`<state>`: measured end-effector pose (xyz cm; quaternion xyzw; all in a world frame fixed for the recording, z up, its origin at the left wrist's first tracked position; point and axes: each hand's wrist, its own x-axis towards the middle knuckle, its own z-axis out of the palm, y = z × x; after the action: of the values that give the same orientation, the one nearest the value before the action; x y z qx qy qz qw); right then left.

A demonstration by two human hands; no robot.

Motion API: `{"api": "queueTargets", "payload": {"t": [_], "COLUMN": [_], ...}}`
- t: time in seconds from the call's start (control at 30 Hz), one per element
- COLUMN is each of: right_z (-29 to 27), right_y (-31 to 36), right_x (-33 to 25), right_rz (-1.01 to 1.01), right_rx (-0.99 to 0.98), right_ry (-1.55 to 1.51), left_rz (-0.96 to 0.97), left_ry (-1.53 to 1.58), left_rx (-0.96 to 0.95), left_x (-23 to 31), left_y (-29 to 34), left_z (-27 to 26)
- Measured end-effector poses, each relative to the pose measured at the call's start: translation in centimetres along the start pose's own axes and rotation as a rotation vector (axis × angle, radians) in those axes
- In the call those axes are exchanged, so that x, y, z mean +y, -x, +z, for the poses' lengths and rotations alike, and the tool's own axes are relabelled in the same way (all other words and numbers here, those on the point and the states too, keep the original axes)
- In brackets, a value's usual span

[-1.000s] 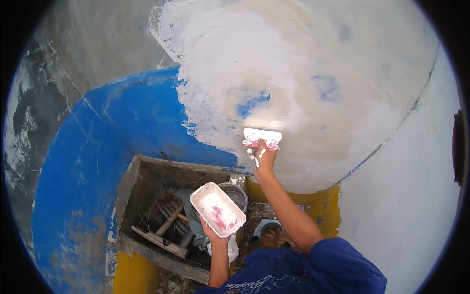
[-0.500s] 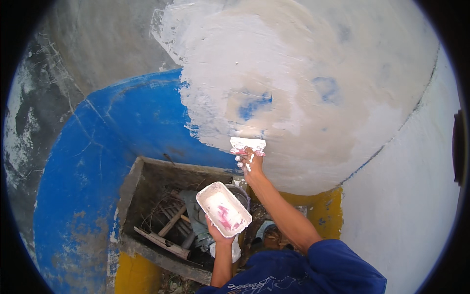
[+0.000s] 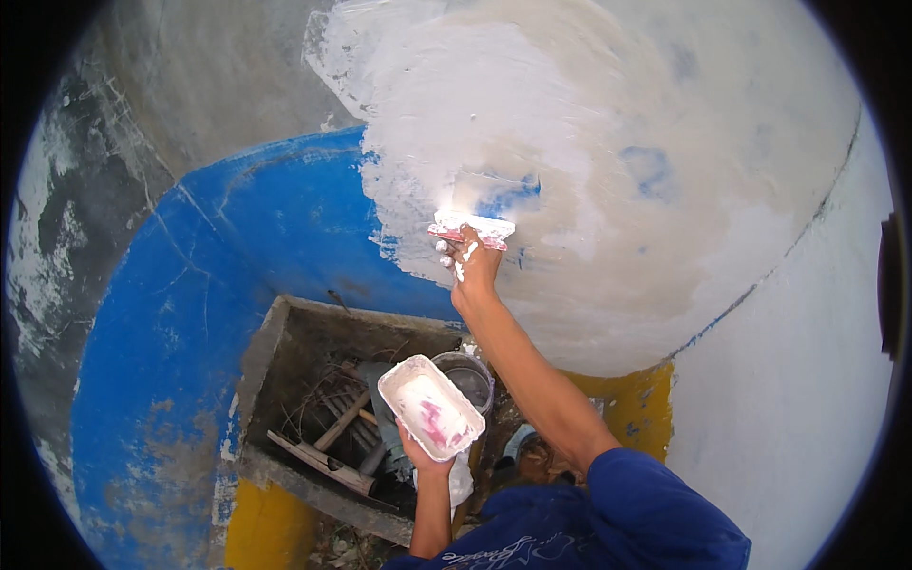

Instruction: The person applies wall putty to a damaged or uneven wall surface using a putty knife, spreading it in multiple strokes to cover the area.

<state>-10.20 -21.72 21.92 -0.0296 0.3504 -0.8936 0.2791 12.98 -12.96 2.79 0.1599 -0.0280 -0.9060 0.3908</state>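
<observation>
My right hand [image 3: 475,261] grips a wide putty knife [image 3: 472,230] with a white-smeared blade and a reddish edge. Its blade lies against the wall [image 3: 570,123], just below a bare blue patch [image 3: 508,193] in the white putty coat. White putty sticks to the fingers of this hand. Lower down, my left hand [image 3: 426,452] holds a white rectangular tub [image 3: 431,408] from beneath and tilts it toward me. Inside the tub is white putty with pink streaks.
Below the wall stands a concrete trough [image 3: 261,366] holding wood pieces [image 3: 323,463], twigs and a grey cloth. A bucket [image 3: 465,375] stands behind the tub. Blue paint [image 3: 190,285] covers the wall at left; yellow paint [image 3: 641,408] shows low on the right.
My right hand has moved up the wall with the putty knife, close to the blue patch. The tub in my left hand stays almost in place, and the bucket shows more.
</observation>
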Motion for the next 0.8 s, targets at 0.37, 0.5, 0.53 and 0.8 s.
{"api": "queueTargets", "payload": {"t": [0.37,0.5,0.53,0.8], "right_z": [1.0,-8.9,-12.1,-13.4], "right_y": [4.1,4.0,2.2,-1.1], "right_x": [-5.3,-1.5,-0.3,-0.6], "right_rz": [-0.058,0.007,0.005,-0.071], "right_rx": [-0.186,0.084,0.091,0.170], "right_ry": [-0.078,0.022,0.023,0.171], "left_rz": [0.000,-0.005,-0.012,-0.037], "left_ry": [-0.010,-0.014,-0.015,-0.041], "left_rx": [-0.028,-0.017,-0.013,-0.019], "left_x": [-0.2,-0.4,-0.5,0.1], "left_y": [-0.3,0.0,-0.3,-0.6], "left_z": [0.0,1.0,0.5,-1.0]}}
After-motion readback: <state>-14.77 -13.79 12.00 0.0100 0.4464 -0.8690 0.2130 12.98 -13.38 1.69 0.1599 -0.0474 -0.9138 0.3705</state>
